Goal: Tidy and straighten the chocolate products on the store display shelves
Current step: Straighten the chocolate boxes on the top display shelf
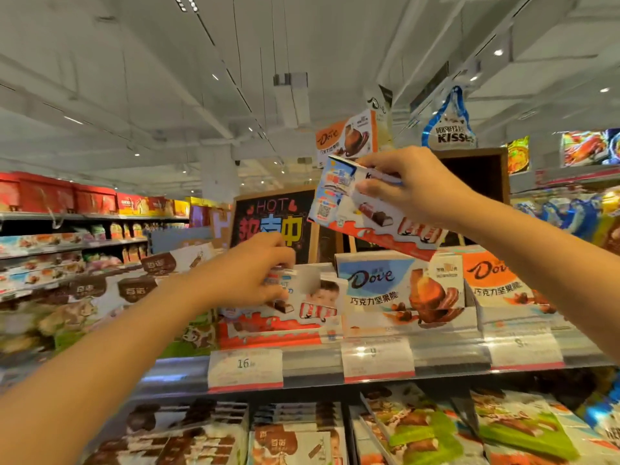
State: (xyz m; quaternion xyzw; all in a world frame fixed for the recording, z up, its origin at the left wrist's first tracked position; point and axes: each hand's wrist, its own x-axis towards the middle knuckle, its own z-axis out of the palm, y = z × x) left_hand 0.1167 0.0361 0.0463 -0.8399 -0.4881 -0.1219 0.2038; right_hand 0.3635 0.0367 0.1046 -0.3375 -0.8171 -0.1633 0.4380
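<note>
Over on the left, the left hand (250,273) is up at the top shelf (449,360), fingers curled down onto the upper edge of the white-and-red chocolate boxes (295,307) standing in their row above the price tag (245,368). It's blurred, so whether it truly pinches a box or only steadies it, I can't tell. Moving right, there's the lifted chocolate box (369,213), clear of the shelf and tilted, its lower edge hanging just above the blue Dove carton (399,293). The right hand (412,186) pinches it at the upper edge, thumb on the printed face, fingers wrapped over the top. This looks like light, stiff cardboard with a glossy, slightly slippery skin; a corner could crush. The better hold, I'd say, is across the narrow sides near the middle, not one corner.
</note>
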